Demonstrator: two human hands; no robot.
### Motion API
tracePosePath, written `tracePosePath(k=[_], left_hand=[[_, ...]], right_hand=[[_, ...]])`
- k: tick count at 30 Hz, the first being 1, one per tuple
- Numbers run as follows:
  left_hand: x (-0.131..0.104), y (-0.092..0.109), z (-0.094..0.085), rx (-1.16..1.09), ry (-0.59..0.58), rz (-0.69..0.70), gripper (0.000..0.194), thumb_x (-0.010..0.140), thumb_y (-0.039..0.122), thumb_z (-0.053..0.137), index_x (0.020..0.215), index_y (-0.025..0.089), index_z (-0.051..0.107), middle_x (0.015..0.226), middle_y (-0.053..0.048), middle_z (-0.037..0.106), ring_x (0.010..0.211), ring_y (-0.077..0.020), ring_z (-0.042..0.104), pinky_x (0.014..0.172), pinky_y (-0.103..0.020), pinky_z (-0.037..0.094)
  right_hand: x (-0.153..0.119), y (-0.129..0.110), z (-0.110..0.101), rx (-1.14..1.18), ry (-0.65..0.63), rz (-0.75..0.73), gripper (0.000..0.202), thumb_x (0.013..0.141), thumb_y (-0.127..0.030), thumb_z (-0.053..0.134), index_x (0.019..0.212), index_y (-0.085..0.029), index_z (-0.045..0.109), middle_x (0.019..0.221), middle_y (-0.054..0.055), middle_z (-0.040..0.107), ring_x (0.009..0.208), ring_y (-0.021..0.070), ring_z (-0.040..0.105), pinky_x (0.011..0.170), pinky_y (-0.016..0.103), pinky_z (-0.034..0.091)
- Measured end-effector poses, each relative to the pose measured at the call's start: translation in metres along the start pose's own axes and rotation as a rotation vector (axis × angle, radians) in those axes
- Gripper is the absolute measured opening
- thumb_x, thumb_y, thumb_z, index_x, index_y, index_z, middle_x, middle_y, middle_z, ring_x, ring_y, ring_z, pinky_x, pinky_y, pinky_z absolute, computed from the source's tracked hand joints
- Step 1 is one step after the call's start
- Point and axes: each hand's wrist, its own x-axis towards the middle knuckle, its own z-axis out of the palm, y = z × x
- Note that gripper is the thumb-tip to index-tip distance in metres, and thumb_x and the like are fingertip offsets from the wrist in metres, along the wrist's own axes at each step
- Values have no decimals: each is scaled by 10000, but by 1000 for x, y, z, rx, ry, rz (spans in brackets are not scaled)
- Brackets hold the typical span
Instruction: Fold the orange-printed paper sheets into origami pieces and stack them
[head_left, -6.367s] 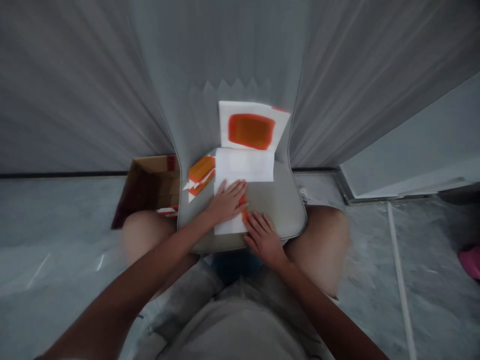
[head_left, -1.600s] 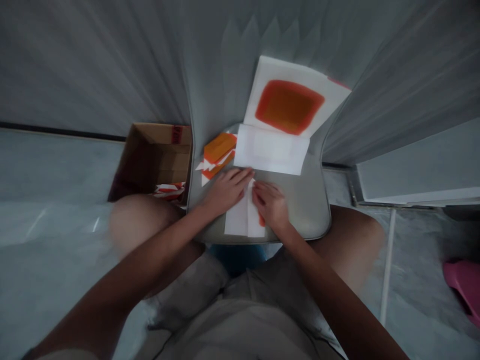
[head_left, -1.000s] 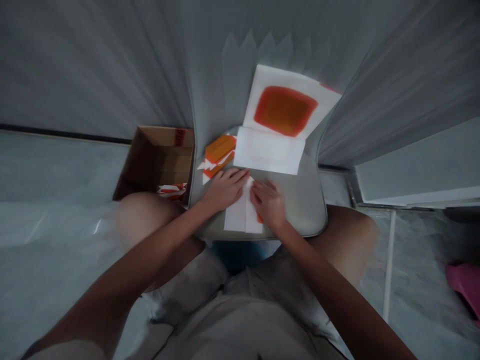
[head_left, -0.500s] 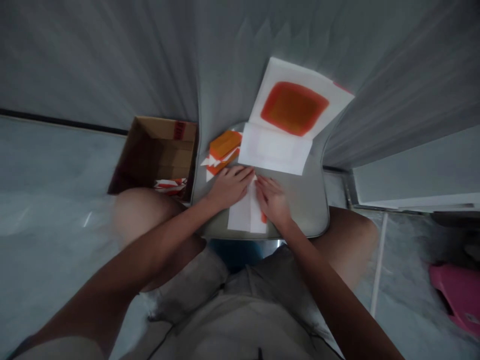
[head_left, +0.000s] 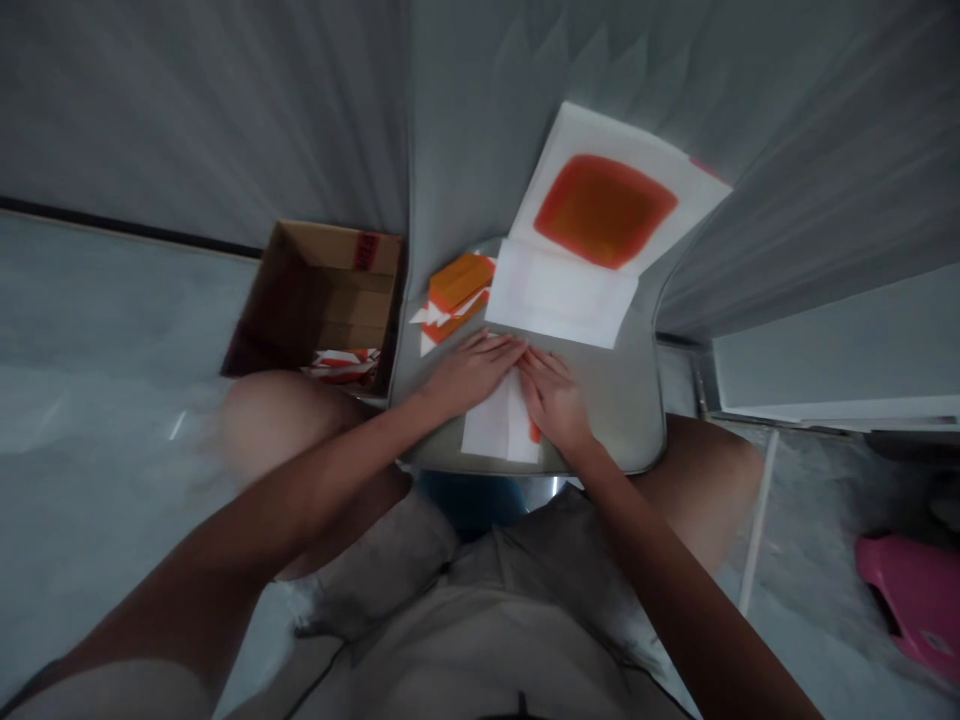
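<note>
A folded sheet of white paper (head_left: 491, 425) with an orange patch at its right edge lies near the front of a grey seat. My left hand (head_left: 480, 368) lies flat across its upper part, fingers stretched out. Along its right side rests my right hand (head_left: 553, 392), fingers extended and pressed down, with the fingertips of both hands meeting. The paper's far end is mostly hidden beneath them. Just beyond my left hand sits a stack of folded orange-and-white paper pieces (head_left: 459, 290).
An open booklet (head_left: 562, 290) with an orange square on its upper page leans at the seat's back. On the floor to the left stands a cardboard box (head_left: 364, 310) holding folded paper pieces (head_left: 345, 365). A pink plastic stool (head_left: 919, 600) is at the right.
My right hand has slid slightly away from me, and its fingertips now meet those of my left hand over the paper. The whole view has shifted a little.
</note>
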Motion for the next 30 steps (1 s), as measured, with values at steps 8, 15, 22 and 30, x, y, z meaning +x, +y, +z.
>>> tracePosePath(k=[8,15,22,30], left_hand=[[-1,0,1,8,-1,28,519,1051,119,400,1563,142,478,1595,-108,523,1527,-205,436,1319,-469,265],[0,2,-2,18,-16,20,460,1060,124,413,1493,156,564,1584,-90,540,1517,-218,452,1315,-485,284],[0,6,-1,17,-3,8,436,1071,128,399,1458,154,599,1592,-98,528,1512,-232,460,1320,-499,278],[1,3,3,13,2,2,442,1073,158,413,1476,189,592,1582,-85,539,1508,-226,467,1311,-508,288]], right_hand=[[-7,1,-10,-43,-108,-8,460,1101,-299,362,1462,-176,619,1498,98,627,1473,284,516,1248,582,371],[-14,3,-16,-62,-142,-16,488,1108,-327,343,1532,-198,548,1533,96,595,1510,288,467,1271,600,326],[-28,6,-22,-78,-112,-47,482,1097,-344,418,1561,-244,508,1516,73,619,1526,294,440,1287,621,289],[-40,-4,-26,-132,-75,9,518,1096,-359,443,1606,-271,430,1483,64,649,1546,321,399,1301,678,185]])
